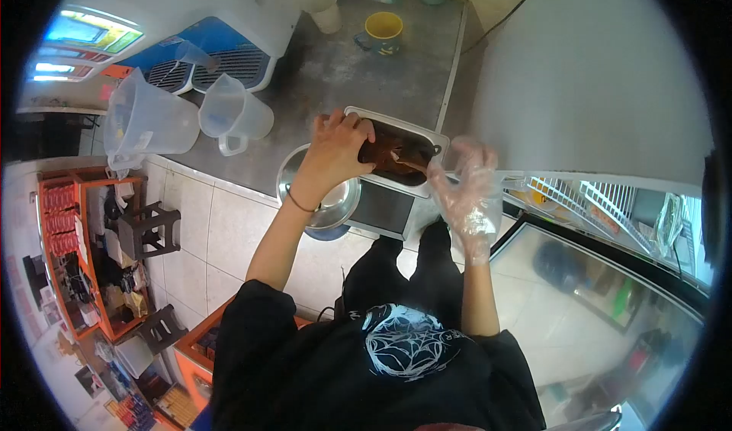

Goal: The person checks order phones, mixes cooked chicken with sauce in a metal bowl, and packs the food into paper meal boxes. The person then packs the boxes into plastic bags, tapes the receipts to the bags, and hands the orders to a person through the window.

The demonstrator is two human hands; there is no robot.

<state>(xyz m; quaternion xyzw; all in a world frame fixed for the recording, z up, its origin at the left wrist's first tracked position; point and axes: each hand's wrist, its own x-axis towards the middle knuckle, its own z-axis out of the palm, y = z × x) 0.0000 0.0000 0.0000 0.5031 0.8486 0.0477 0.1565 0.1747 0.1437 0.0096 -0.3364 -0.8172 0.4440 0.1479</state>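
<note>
A rectangular metal pan [438, 137] with dark brown contents sits at the counter's front edge. My bare left hand [339, 149] grips its left end, thumb over the near side and fingers at the far rim. At the right end is my right hand [467, 191], in a clear plastic glove, its thumb and fingers closed by the rim. A brown, stick-like piece [412, 159] lies in the pan and reaches toward the right fingertips; whether they hold it is unclear. Below my left wrist sits a shiny metal bowl [339, 206], partly covered by my forearm.
Two clear plastic pitchers [236, 114] stand left on the grey counter [328, 72], before a machine with blue-and-grey drip trays [232, 65]. A yellow-and-blue mug [383, 33] and a white cup [324, 11] are farther back. An open fridge door [587, 278] is at right.
</note>
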